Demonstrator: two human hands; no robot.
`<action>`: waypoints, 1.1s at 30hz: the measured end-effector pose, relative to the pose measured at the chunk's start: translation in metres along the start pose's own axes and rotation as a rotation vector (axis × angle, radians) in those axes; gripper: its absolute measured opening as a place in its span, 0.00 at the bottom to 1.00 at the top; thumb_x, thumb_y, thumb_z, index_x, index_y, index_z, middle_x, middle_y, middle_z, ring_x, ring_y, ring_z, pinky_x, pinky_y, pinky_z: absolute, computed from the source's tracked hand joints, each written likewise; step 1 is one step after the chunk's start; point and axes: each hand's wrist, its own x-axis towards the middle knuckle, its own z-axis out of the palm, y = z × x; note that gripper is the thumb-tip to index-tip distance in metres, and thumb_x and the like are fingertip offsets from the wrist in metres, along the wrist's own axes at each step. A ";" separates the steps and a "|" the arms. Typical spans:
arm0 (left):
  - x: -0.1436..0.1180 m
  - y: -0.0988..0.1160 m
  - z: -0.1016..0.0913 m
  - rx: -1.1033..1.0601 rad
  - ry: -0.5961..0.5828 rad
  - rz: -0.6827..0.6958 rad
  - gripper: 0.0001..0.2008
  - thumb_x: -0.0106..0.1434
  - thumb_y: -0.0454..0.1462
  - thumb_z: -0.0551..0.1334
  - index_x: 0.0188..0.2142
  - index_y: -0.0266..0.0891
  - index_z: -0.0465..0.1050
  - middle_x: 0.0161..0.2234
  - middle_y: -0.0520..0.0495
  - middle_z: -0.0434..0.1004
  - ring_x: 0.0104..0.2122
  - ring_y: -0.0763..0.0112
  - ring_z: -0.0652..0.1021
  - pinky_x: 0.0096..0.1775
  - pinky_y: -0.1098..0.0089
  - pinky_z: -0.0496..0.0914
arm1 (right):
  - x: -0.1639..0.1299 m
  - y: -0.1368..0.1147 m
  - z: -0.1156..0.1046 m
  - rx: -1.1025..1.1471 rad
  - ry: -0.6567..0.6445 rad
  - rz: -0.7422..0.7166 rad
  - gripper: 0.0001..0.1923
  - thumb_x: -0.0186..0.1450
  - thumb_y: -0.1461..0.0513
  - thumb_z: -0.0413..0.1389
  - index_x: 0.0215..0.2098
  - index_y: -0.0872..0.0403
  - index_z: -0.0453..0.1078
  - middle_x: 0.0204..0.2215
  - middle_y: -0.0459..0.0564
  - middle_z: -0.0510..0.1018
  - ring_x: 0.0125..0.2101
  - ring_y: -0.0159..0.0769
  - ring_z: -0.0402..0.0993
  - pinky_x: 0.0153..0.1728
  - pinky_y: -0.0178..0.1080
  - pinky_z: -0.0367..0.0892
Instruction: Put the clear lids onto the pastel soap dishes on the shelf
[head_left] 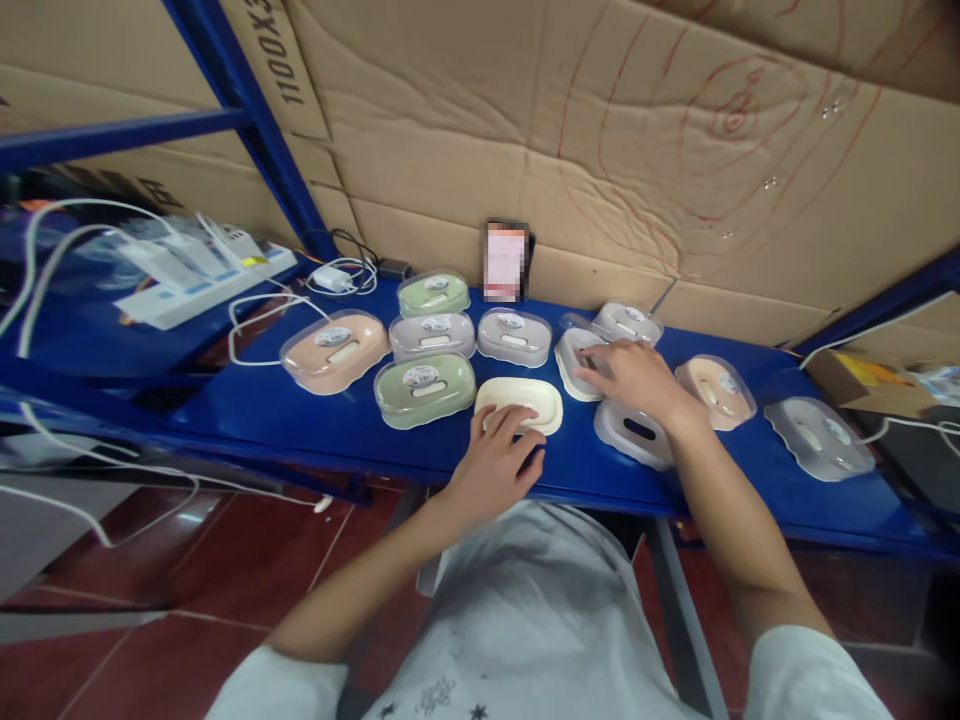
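On the blue surface [300, 425], seen from the head camera, the cream tray [519, 403] is the landmark: it lies lidless at the near edge, straight ahead of the person. The left hand [495, 462] rests on its near rim, fingers curled loosely over the edge, pressing rather than clamped, wrist low and forearm coming up from the lower left. Just right of the tray, the right hand [636, 382] lies palm down with fingers spread flat on a white tray [577, 350], and a clear lid [634, 434] sits below that wrist (partly hidden by the forearm). Neither hand is closed around anything; both are flat and open, well apart.

To do this step well, I judge the left hand should keep the cream tray pinned so it cannot slide on the slick surface, while the right takes one piece squarely by its long sides and lowers it level.

Left of the cream tray stands a green box [425, 388], closed, with a peach box [334, 350] further left. Far right of it lies another clear lid [819, 438].
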 end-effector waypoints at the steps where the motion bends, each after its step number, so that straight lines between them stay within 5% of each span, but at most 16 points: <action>1: 0.000 0.000 0.000 0.001 0.001 0.004 0.05 0.75 0.35 0.61 0.46 0.42 0.76 0.57 0.40 0.78 0.61 0.54 0.76 0.66 0.46 0.61 | 0.005 -0.004 -0.003 -0.004 0.025 -0.014 0.24 0.78 0.47 0.53 0.59 0.53 0.78 0.53 0.60 0.85 0.54 0.57 0.81 0.58 0.54 0.68; 4: -0.001 -0.001 0.001 0.008 0.004 0.009 0.05 0.75 0.35 0.61 0.45 0.42 0.76 0.57 0.40 0.78 0.61 0.54 0.76 0.66 0.45 0.61 | 0.035 -0.022 -0.003 0.040 0.082 -0.132 0.27 0.77 0.48 0.57 0.68 0.53 0.72 0.64 0.62 0.78 0.64 0.59 0.74 0.63 0.57 0.65; 8: -0.001 -0.001 0.001 0.014 0.007 0.001 0.05 0.75 0.35 0.61 0.46 0.42 0.77 0.57 0.39 0.78 0.61 0.54 0.77 0.66 0.45 0.62 | 0.079 -0.040 0.011 0.088 -0.024 -0.193 0.43 0.70 0.54 0.66 0.78 0.53 0.58 0.77 0.63 0.60 0.74 0.60 0.59 0.70 0.60 0.59; 13: -0.001 0.000 0.000 0.009 -0.010 -0.005 0.06 0.75 0.35 0.62 0.46 0.42 0.78 0.58 0.40 0.78 0.60 0.55 0.77 0.66 0.46 0.62 | 0.093 -0.028 0.012 0.126 -0.065 -0.185 0.28 0.78 0.52 0.56 0.73 0.49 0.66 0.67 0.54 0.77 0.64 0.50 0.76 0.63 0.49 0.69; 17: -0.001 0.001 -0.001 0.015 -0.013 0.000 0.05 0.74 0.35 0.62 0.46 0.42 0.78 0.58 0.41 0.79 0.60 0.54 0.77 0.66 0.47 0.63 | 0.085 -0.024 -0.001 0.114 -0.021 -0.132 0.22 0.78 0.60 0.52 0.67 0.52 0.72 0.63 0.55 0.81 0.61 0.50 0.78 0.61 0.48 0.69; 22: -0.001 0.000 -0.001 0.026 -0.015 0.006 0.05 0.74 0.35 0.62 0.46 0.43 0.78 0.57 0.41 0.79 0.60 0.54 0.77 0.66 0.47 0.63 | 0.078 -0.060 0.000 0.045 -0.043 -0.261 0.18 0.79 0.59 0.52 0.61 0.53 0.77 0.60 0.56 0.82 0.60 0.51 0.78 0.59 0.47 0.67; 27: -0.002 0.001 0.002 0.015 0.005 0.018 0.05 0.74 0.35 0.63 0.45 0.43 0.79 0.57 0.41 0.79 0.59 0.55 0.78 0.66 0.48 0.63 | 0.074 -0.085 0.019 -0.107 -0.145 -0.258 0.23 0.78 0.56 0.56 0.66 0.60 0.72 0.59 0.66 0.82 0.61 0.59 0.75 0.59 0.52 0.64; 33: -0.003 -0.017 -0.037 0.166 0.136 -0.077 0.10 0.75 0.37 0.62 0.54 0.45 0.78 0.62 0.38 0.77 0.63 0.51 0.76 0.68 0.43 0.59 | 0.077 -0.071 0.013 -0.096 -0.183 -0.287 0.21 0.81 0.56 0.49 0.66 0.54 0.72 0.55 0.62 0.84 0.57 0.53 0.80 0.55 0.47 0.64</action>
